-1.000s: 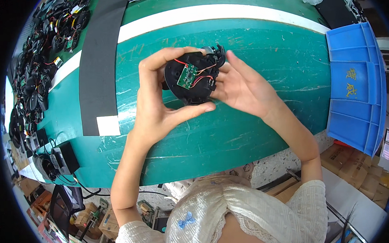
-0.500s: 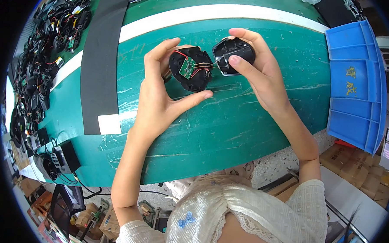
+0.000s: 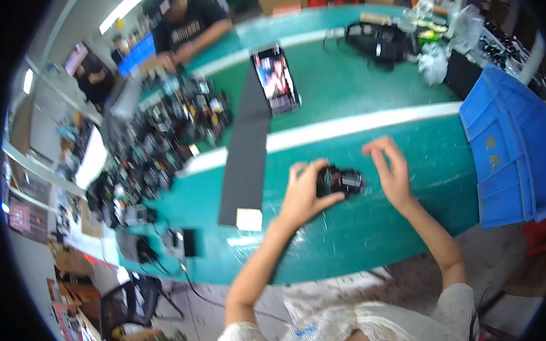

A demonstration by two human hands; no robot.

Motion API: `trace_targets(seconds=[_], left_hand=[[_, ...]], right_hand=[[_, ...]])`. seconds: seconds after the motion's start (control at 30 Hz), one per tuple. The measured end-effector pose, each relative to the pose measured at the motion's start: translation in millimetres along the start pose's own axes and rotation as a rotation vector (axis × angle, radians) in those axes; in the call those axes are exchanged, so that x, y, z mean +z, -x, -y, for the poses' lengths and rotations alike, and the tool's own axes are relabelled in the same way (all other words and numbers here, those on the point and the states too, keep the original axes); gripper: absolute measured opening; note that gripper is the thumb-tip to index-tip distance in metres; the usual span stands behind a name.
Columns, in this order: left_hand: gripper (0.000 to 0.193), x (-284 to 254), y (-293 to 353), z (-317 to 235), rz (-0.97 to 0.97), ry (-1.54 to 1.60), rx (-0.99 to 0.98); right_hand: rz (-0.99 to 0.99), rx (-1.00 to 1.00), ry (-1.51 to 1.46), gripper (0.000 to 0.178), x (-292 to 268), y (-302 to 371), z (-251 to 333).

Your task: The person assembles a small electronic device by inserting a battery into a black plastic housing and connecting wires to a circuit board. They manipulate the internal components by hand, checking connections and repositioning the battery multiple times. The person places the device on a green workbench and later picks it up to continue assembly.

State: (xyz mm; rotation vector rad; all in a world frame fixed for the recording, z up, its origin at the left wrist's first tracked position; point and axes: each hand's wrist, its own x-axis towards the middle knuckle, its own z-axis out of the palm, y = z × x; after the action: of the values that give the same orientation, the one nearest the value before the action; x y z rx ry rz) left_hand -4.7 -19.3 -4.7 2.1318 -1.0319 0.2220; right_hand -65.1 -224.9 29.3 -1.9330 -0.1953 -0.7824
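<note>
My left hand [image 3: 305, 192] is closed round a dark electronic assembly [image 3: 349, 181], thumb on its near side and fingers on its far side. The assembly sits low over the green table, at or just above its surface. Motion smears it, so I cannot tell whether its two black housing parts are joined, and the green circuit board and thin wires do not show. Off to its right, my right hand [image 3: 395, 174] is raised with bent fingers, apart from the assembly. Nothing shows between its thumb and fingers.
A phone [image 3: 276, 82] stands at the far end of the black mat strip [image 3: 245, 153]. Black wired parts [image 3: 161, 132] heap up at left. A blue crate [image 3: 510, 154] stands at right, a black bag [image 3: 380, 42] farther back. Another person [image 3: 190, 28] works across the table.
My right hand has let go of the black housing part and moved away to the right. My left hand still holds the assembly. The view has tilted up, bringing in the phone and the other person.
</note>
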Motion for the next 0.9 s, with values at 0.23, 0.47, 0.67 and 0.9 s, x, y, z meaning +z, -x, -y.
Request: trace_targets(seconds=[0.23, 0.47, 0.67, 0.9], left_hand=[[0.077, -6.3, 14.6, 18.4, 0.047, -0.002, -0.105], [0.073, 1.3, -1.9, -11.6, 0.026, 0.002, -0.114], [0.069, -10.3, 17.1, -2.4, 0.008, -0.032, -0.109], [0.071, -4.6, 4.9, -6.5, -0.010, -0.015, -0.059]], right_hand=[[0.447, -0.729, -0.871, 0.037, -43.0, -40.6, 206.8], [0.038, -0.085, -0.484, 0.037, -60.2, 26.5, 328.7], [0.206, -0.013, -0.695, 0.037, -29.9, 38.8, 315.6], [0.273, -0.019, -0.772, 0.036, -27.3, 33.6, 307.5]])
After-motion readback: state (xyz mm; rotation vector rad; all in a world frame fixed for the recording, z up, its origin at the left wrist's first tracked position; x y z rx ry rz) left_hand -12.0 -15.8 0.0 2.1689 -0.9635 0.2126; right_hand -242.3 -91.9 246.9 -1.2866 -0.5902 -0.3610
